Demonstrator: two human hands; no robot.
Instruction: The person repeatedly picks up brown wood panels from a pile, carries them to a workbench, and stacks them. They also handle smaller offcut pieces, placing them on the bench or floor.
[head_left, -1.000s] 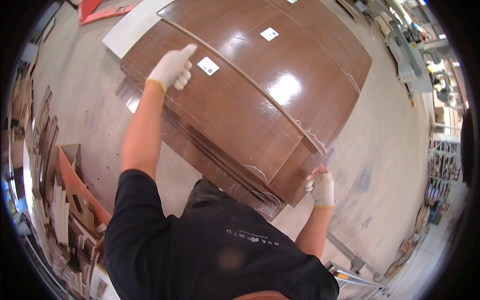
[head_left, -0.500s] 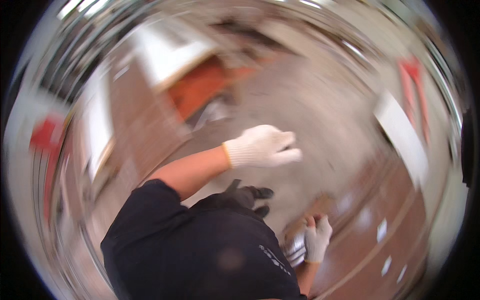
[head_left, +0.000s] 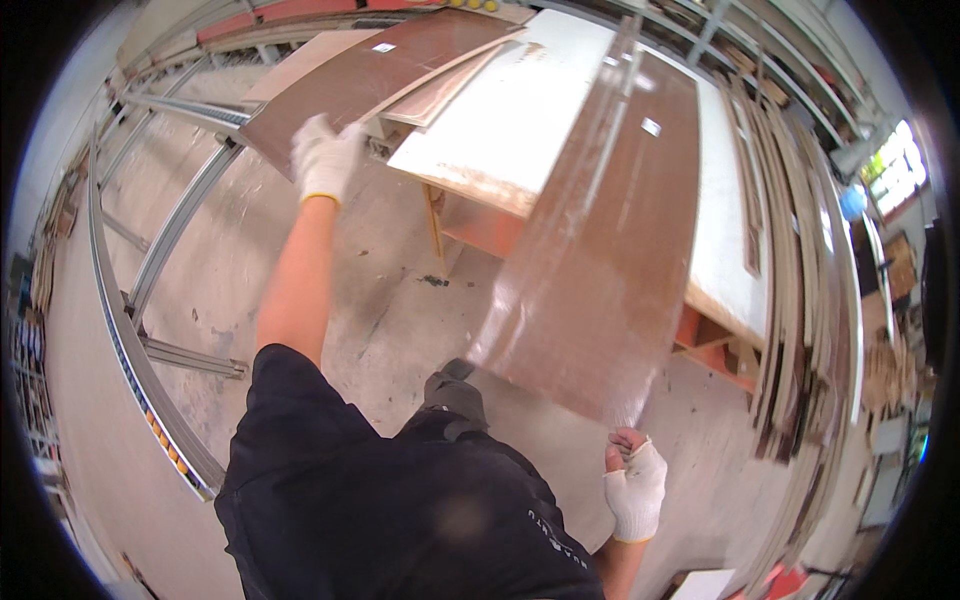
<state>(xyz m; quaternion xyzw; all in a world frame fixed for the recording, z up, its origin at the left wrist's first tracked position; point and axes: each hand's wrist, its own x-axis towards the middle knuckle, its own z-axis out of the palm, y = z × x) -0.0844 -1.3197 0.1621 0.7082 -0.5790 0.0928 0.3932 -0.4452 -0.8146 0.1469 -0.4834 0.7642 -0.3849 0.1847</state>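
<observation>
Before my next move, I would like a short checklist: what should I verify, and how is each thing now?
1. Left hand gloved: ok.
2. Right hand fully covered: not ok, fingertips show bare.
3. Right hand's grip on the long brown panel: cannot tell.
4. Long brown panel wholly over the white table: not ok, near end overhangs.
5. Left hand touching the other brown panel: cannot tell, they overlap in view.

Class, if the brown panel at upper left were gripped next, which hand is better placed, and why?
Probably the left hand: it is right by the near edge of that brown panel. The right hand is farther off, by the near corner of the long glossy panel.
</observation>
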